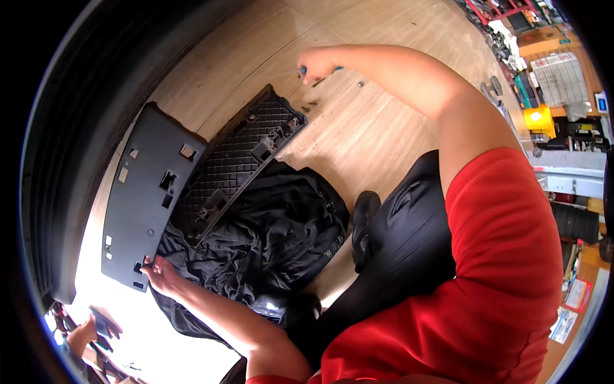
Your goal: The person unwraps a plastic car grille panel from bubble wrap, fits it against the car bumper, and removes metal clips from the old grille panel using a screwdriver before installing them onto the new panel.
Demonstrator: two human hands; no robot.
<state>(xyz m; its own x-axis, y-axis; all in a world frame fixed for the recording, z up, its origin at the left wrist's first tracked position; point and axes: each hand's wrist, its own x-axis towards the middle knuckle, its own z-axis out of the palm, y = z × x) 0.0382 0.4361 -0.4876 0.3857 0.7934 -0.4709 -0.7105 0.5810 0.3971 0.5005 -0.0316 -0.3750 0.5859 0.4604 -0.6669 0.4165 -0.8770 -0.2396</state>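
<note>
Rumpled black fabric (268, 208) lies on the floor (403, 115) (wood-toned).

I'm in what looks like a workshop; to my right, wooden shelving (545, 47) is crammed with jumbled gear (558, 78) around a glowing yellow lamp (538, 119); before me, down at floor level, are black plastic panels (134, 206), one ribbed.

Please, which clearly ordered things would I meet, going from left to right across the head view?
Flat grey plastic panel with cut-outs, black grid-ribbed plastic panel, person's right hand, black shoe, bright yellow object.
</note>
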